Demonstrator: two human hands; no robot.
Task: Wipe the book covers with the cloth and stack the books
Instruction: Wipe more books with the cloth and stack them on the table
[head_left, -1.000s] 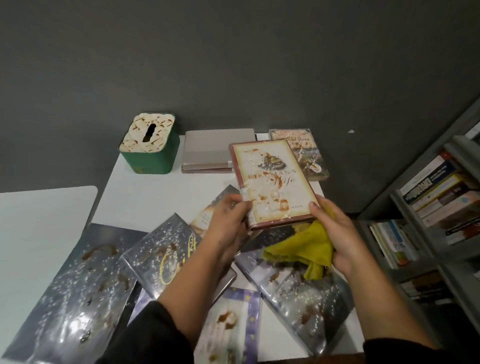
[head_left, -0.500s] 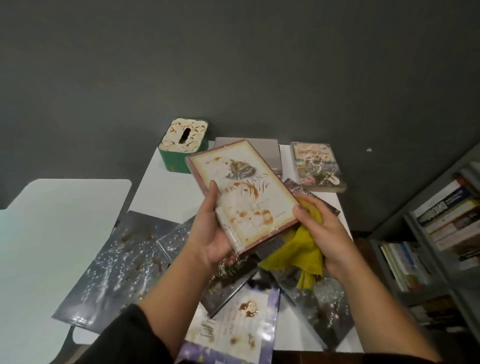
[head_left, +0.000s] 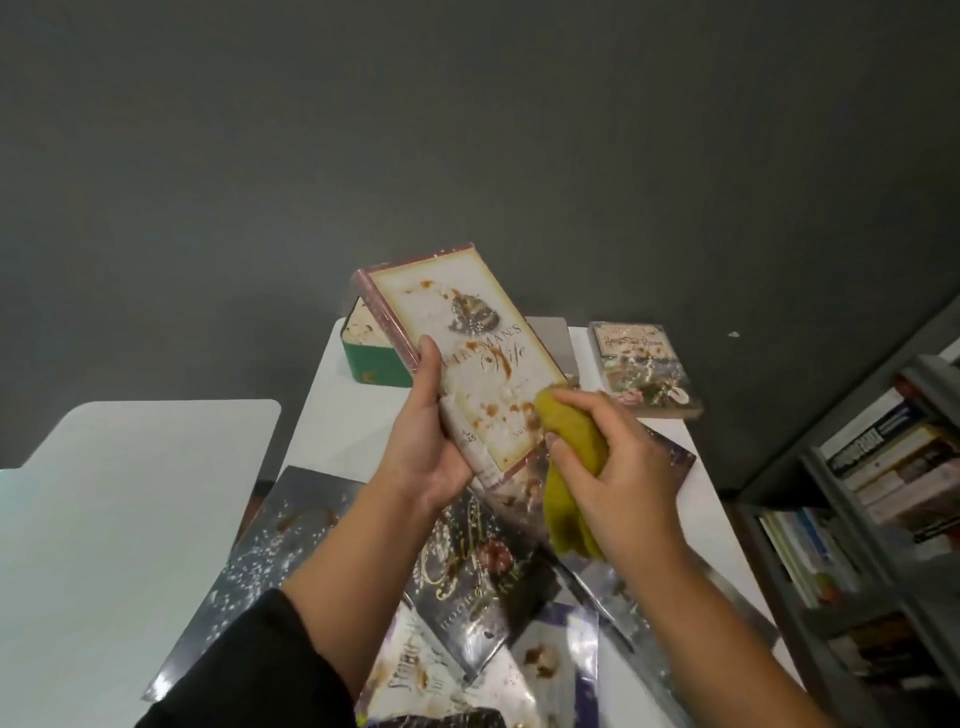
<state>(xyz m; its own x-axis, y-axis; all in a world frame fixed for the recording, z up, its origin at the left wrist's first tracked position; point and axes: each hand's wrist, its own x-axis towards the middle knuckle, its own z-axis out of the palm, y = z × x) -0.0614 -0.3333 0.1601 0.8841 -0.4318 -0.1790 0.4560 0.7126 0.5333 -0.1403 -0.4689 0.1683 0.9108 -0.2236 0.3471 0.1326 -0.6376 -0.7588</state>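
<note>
Above the table (head_left: 332, 415), left hand (head_left: 423, 452) grips the tilted book (head_left: 467, 358); right hand (head_left: 608, 462) presses a clutched cloth (head_left: 566, 441) on its cover.

Black sleeves (head_left: 249, 670) (pushed up), bare forearms.

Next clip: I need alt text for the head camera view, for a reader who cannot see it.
A person's left hand holds up a cream book with brown stains on its cover, while the right hand presses a bunched yellow cloth to the cover's lower right edge. Below, more stained books lie scattered on a white table, beside a green tin.
</note>
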